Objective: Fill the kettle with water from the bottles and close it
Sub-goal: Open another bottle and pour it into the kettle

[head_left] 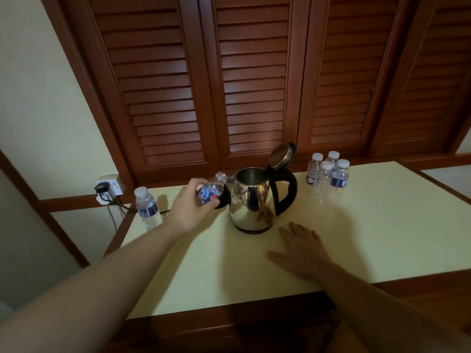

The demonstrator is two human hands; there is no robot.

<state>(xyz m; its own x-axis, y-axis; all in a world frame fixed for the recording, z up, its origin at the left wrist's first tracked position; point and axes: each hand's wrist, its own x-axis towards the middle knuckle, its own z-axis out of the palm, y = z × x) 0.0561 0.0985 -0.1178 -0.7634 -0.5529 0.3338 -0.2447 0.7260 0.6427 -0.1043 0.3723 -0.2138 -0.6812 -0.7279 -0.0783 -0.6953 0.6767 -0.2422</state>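
I count six clear plastic water bottles with blue labels: one tilted in my left hand point(190, 207), whose fingers point(195, 184) curl round the held bottle point(212, 190) with its uncapped neck beside the spout of the one polished steel kettle point(252, 202); one capped single bottle point(147, 208) upright at the left edge of the pale yellow counter point(382, 225); and a capped group of four bottles point(327, 177) right of the kettle. The kettle stands mid-counter, its black-rimmed hinged lid point(281, 155) raised open above its black handle. My right hand point(303, 249) lies flat on the counter, fingers straight and slightly spread, near the kettle base, not touching.
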